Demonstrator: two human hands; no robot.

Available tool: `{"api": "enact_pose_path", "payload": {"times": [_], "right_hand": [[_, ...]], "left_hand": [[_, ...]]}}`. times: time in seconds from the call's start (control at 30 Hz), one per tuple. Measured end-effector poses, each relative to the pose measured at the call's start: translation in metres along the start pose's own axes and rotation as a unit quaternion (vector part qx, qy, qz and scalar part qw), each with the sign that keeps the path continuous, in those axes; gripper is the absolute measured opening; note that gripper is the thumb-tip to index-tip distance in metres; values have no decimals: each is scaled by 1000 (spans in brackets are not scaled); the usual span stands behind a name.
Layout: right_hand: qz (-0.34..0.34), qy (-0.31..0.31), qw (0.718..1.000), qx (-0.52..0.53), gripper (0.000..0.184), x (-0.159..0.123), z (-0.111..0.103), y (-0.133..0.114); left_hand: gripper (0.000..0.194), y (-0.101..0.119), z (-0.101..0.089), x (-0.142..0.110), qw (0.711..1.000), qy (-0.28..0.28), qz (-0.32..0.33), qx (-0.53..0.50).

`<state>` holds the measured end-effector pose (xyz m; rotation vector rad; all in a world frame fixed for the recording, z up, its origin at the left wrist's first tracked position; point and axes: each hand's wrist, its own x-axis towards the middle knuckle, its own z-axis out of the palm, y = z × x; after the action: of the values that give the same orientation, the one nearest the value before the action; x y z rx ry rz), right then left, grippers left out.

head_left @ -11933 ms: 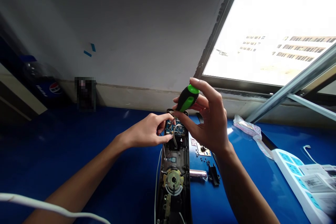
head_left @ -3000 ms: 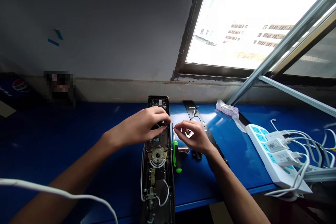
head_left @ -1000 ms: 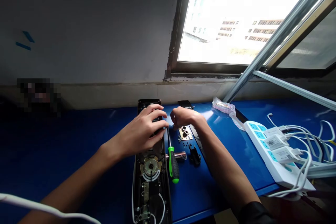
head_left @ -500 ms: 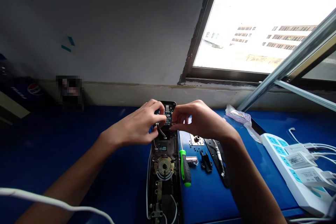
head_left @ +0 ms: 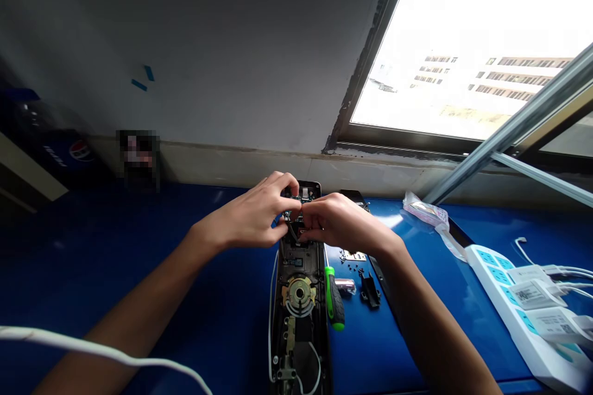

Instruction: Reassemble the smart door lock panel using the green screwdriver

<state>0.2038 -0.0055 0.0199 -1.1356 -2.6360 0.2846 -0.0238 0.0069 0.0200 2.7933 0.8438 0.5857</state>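
Observation:
A long opened black lock-like housing (head_left: 303, 265) lies on the blue table, its inner parts facing up. Near its far end sits a circuit board (head_left: 306, 195), partly covered by fingers. My left hand (head_left: 259, 213) curls over the board's left side, fingertips closed near a dark cable (head_left: 293, 231); what they hold is hidden. From the right, my right hand (head_left: 336, 222) pinches thumb and fingers together low on the board, touching or nearly touching my left fingers. What is in that pinch is too small to make out.
Right of the housing lie a green-and-black screwdriver (head_left: 333, 299), a wrapped battery-like cylinder (head_left: 345, 286), loose screws (head_left: 356, 268) and a black plastic part (head_left: 370, 291). A white power strip (head_left: 509, 315) with plugged-in chargers stands farther right. A white cable (head_left: 115, 355) crosses the lower left.
My right hand has shifted left and slightly down, its fingers closing against my left hand's fingertips. My left hand stays at the board. The whole view has swung a little.

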Motion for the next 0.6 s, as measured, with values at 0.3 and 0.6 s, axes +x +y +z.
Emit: {"api": "enact_pose_path", "payload": {"times": [0.3, 0.6], "right_hand": [[14, 6, 999, -31, 35, 0, 7, -5], [-17, -27, 999, 8, 28, -2, -3, 2]], "left_hand": [[23, -1, 1, 0, 1000, -10, -9, 4], [26, -11, 3, -1, 999, -21, -22, -26]]}}
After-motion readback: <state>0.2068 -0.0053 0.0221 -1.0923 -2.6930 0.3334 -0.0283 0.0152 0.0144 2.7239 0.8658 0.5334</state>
